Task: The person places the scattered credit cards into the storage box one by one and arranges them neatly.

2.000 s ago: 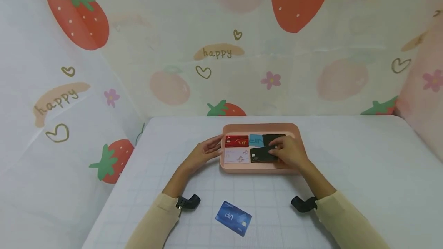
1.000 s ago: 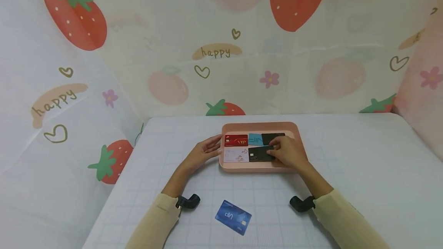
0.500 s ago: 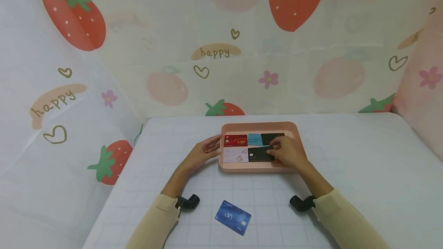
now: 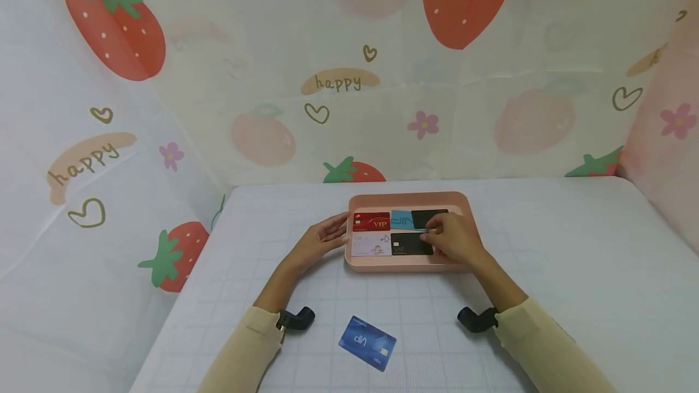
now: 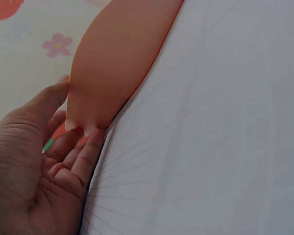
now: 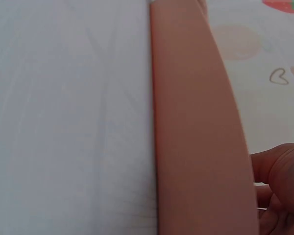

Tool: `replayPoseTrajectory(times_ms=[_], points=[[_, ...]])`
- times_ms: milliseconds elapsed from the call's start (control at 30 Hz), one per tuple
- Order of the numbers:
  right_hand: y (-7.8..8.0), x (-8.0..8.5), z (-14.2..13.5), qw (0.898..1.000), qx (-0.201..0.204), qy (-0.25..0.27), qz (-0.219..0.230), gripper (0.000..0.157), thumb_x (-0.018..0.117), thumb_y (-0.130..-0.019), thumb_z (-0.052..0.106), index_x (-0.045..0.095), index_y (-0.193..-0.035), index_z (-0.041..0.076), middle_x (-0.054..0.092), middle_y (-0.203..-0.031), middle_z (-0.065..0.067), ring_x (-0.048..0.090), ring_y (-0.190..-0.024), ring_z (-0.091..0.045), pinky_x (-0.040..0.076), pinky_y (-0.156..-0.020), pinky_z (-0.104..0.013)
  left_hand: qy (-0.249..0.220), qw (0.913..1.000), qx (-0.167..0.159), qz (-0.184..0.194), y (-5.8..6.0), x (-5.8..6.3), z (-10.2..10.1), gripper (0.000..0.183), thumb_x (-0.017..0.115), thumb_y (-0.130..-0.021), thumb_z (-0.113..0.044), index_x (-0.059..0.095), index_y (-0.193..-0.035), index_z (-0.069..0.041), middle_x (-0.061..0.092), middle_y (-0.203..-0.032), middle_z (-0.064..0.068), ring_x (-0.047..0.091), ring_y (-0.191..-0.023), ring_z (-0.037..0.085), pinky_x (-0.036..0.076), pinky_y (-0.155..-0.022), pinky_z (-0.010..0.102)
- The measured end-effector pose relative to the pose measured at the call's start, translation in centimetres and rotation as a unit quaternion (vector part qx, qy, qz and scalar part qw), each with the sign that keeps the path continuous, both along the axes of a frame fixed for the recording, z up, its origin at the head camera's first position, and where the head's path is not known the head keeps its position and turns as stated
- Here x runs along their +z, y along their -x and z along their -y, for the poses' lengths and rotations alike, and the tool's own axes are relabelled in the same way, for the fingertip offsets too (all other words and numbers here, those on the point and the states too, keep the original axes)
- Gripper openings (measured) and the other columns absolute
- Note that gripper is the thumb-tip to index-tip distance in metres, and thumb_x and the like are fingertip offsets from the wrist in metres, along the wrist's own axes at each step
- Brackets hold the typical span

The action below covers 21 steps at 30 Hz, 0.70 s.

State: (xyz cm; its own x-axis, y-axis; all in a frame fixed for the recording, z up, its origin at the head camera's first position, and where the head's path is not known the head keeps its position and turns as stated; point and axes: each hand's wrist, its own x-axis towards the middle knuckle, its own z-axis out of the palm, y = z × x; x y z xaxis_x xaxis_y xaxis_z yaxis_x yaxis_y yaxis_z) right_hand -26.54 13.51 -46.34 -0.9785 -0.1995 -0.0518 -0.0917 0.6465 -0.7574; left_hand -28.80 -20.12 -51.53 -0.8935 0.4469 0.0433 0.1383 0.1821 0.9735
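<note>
A shallow pink tray [image 4: 404,201] holds several cards. In the head view my left hand [image 4: 322,240] lies against its left end, fingers loosely extended; up close in the left wrist view, the fingertips [image 5: 93,139] meet the outer wall. My right hand [image 4: 457,237] reaches over the tray's right side and pinches the upper black card [image 4: 428,217] at its lower right edge. Below that hand lies a second black VIP card [image 4: 409,244], its right end close under the thumb. A light-blue card [image 4: 401,219] shows partly under the upper black one.
To the left in the tray are a red VIP card [image 4: 371,222] and a pale floral card [image 4: 371,245]. A blue VIP card [image 4: 368,343] lies slanted on the white tablecloth [image 4: 551,241] in front. Strawberry-print sheeting [image 4: 349,126] rises behind the table.
The lower black card has slid slightly left toward the floral card. A strip of the light-blue card now shows beneath the upper black card. The left hand stays against the tray.
</note>
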Motion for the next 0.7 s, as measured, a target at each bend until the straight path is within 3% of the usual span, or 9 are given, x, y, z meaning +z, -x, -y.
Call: replayPoseTrajectory(times_ms=[333, 700], points=[[-0.8, 1.9, 1.0, 0.999, 0.004, -0.017, -0.045, 0.033, 0.076, -0.092, 0.016, 0.071, -0.118, -0.005, 0.069, -0.089, -0.012, 0.062, -0.07, -0.02, 0.054, -0.057, -0.026, 0.001, 1.0, 0.002, -0.004, 0.0, 0.0, 0.0, 0.062, 0.066, -0.1, -0.015, 0.041, -0.156, -0.014, 0.043, -0.158, 0.004, 0.046, -0.142, 0.022, 0.042, -0.112, 0.033], [-3.1, 4.3, 2.8, 0.998, 0.013, -0.021, -0.063, 0.034, 0.078, -0.092, 0.021, 0.072, -0.119, 0.002, 0.071, -0.091, -0.007, 0.061, -0.068, -0.017, 0.054, -0.057, -0.027, 0.002, 1.0, -0.003, -0.006, 0.0, -0.1, 0.1, 0.062, 0.066, -0.1, -0.014, 0.04, -0.157, -0.013, 0.042, -0.159, 0.004, 0.045, -0.142, 0.022, 0.041, -0.113, 0.035]])
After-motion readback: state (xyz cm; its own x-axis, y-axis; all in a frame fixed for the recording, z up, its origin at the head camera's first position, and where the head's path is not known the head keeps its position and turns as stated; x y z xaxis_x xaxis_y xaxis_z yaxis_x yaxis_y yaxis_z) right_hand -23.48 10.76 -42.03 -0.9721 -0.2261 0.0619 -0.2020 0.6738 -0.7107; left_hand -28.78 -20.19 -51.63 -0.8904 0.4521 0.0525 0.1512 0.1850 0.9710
